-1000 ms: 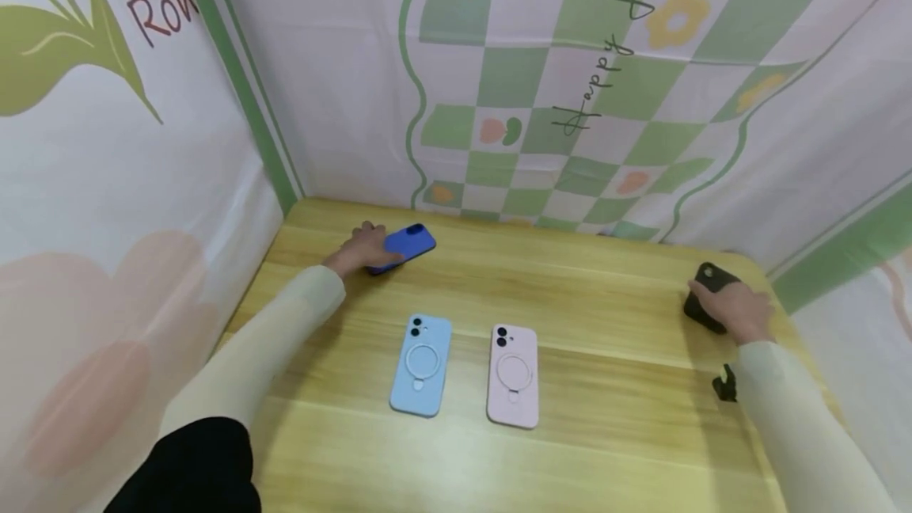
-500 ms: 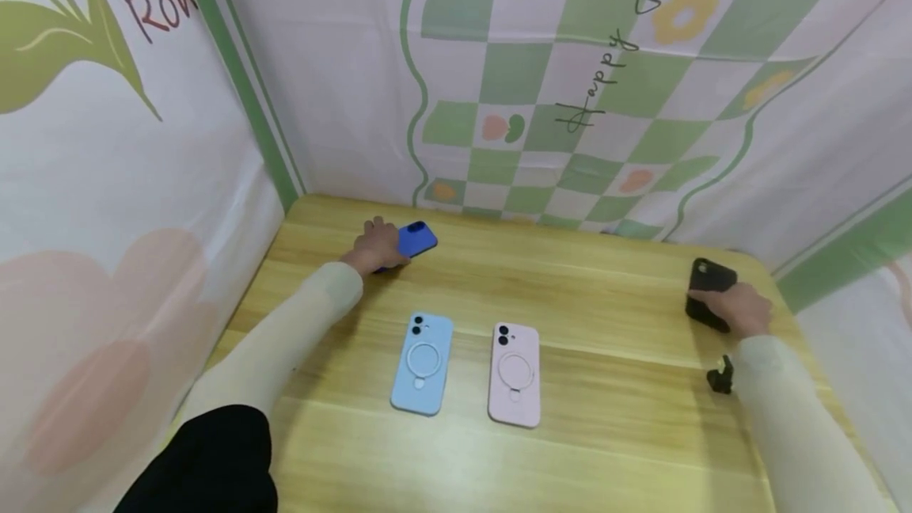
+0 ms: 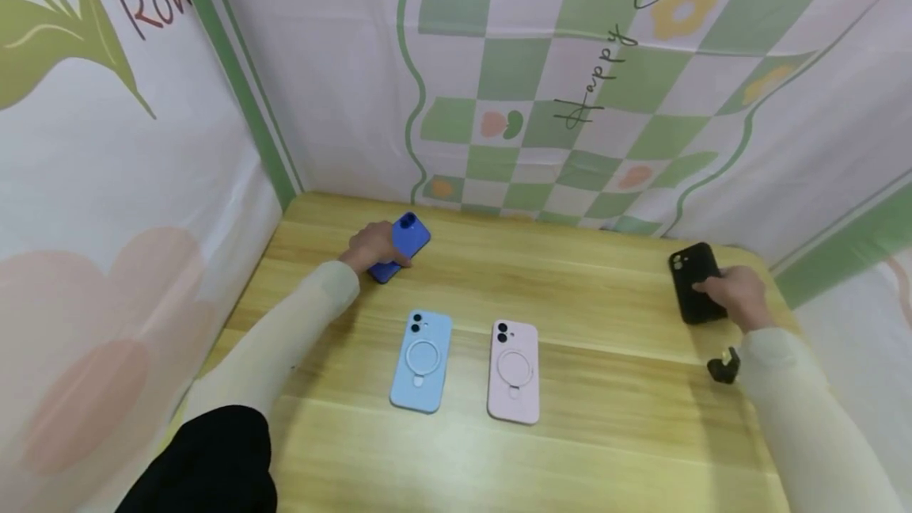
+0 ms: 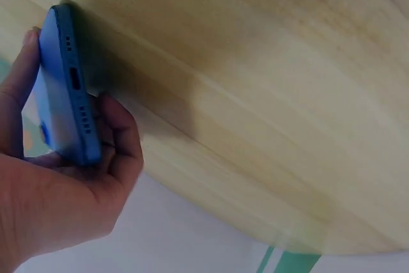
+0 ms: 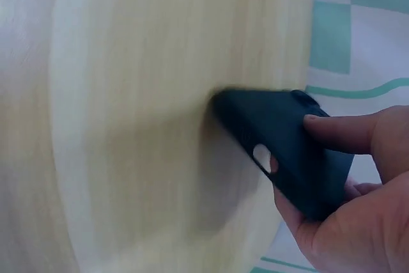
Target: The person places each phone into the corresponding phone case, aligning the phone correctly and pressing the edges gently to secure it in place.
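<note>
Near the counter's [image 3: 606, 450] far-left corner, left hand [image 3: 372, 247] fingers clamped on dark blue case [image 3: 399, 256], tilted up, camera end away. By the right edge, right hand [image 3: 735, 296] fingers grip black case [image 3: 691, 283], long axis pointing away. Light blue case [image 3: 421, 360] and pink case [image 3: 513, 371] lie mid-counter, bare wood around. Backdrop [image 3: 598, 62] reads "Happy".

Staged booth — printed backdrop [image 3: 570, 85], wooden table [image 3: 570, 434]
</note>
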Tool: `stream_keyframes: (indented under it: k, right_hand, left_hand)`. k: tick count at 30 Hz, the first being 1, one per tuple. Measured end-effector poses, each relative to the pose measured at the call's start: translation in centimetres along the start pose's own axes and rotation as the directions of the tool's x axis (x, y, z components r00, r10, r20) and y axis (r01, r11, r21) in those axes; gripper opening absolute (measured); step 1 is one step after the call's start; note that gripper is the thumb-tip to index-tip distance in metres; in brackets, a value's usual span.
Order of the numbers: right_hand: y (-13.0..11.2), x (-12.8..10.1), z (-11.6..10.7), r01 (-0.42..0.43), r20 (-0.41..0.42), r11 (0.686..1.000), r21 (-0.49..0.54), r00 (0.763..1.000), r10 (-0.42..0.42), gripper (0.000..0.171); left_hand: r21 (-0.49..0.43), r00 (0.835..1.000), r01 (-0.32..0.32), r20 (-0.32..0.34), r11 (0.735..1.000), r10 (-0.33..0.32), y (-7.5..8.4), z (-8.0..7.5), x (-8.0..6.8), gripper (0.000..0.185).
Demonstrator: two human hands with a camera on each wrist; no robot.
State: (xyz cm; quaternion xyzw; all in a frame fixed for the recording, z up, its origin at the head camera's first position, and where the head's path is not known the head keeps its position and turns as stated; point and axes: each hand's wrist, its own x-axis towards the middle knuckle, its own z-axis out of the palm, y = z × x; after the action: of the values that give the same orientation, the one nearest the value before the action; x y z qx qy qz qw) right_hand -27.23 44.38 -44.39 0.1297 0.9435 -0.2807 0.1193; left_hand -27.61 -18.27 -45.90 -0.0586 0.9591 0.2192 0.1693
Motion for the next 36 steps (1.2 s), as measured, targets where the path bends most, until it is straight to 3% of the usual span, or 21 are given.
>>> stream_keyframes:
  k: [4,8,11,14,15,17,19,22,24,25,29,33,36]
  right_hand:
    - [-0.8,0.0,-0.1,0.006,0.012,1.000,0.000,1.000,-0.006,0.035]
    - [-1.4,-0.1,0.2,0.023,0.006,0.999,0.039,1.000,-0.023,0.028]
    - [-2.0,-0.1,0.5,0.026,0.005,0.994,0.102,1.000,-0.026,0.038]
    - [-2.8,-0.4,0.8,0.012,0.047,0.982,0.188,0.999,-0.022,0.053]
    - [-3.1,-0.6,0.9,0.011,0.065,0.976,0.219,0.998,-0.026,0.058]
    - [-3.9,-1.0,1.1,0.008,0.098,0.962,0.273,0.995,-0.036,0.054]
    - [-4.9,-1.5,1.2,0.000,0.124,0.943,0.332,0.991,-0.044,0.041]
    - [-6.5,-2.3,1.4,0.003,0.147,0.919,0.394,0.987,-0.066,0.028]
    - [-7.6,-2.9,1.5,0.005,0.168,0.899,0.438,0.982,-0.087,0.025]
    - [-8.2,-3.1,1.6,0.008,0.175,0.884,0.467,0.979,-0.101,0.022]
    - [-10.6,-4.2,2.3,0.006,0.202,0.814,0.581,0.968,-0.152,0.017]
    - [-12.9,-5.7,3.1,-0.022,0.253,0.731,0.682,0.945,-0.209,0.020]
    - [-14.7,-7.0,3.5,-0.054,0.300,0.682,0.729,0.922,-0.247,0.018]
  left_hand:
    - [-0.069,1.000,-0.012,0.003,0.998,0.012,-0.1,-0.1,0.3,0.076]
    - [-0.206,1.000,-0.016,-0.002,0.978,0.016,0.0,-0.4,-0.1,0.073]
    - [-0.348,0.999,-0.025,-0.028,0.937,0.016,0.3,-0.7,-0.7,0.065]
    - [-0.506,1.000,-0.017,-0.021,0.862,0.008,0.6,-1.0,-1.2,0.063]
    - [-0.562,1.000,-0.009,-0.008,0.827,0.006,0.7,-1.0,-1.4,0.062]
    - [-0.691,0.999,0.018,0.037,0.723,0.010,1.1,-1.1,-2.0,0.060]
    - [-0.805,0.996,0.042,0.081,0.592,0.039,1.5,-1.1,-2.8,0.058]
    - [-0.925,0.985,0.074,0.127,0.372,0.120,2.5,-0.8,-4.1,0.055]
    - [-0.963,0.975,0.095,0.140,0.251,0.170,3.2,-0.5,-5.0,0.056]
    - [-0.973,0.971,0.100,0.140,0.206,0.192,3.6,-0.2,-5.5,0.056]
    - [-0.989,0.949,0.135,0.148,0.066,0.277,5.3,0.7,-7.4,0.058]
    - [-0.985,0.924,0.174,0.163,0.000,0.347,6.5,1.6,-9.2,0.058]
    - [-0.980,0.911,0.199,0.178,-0.018,0.372,7.2,2.2,-10.2,0.057]
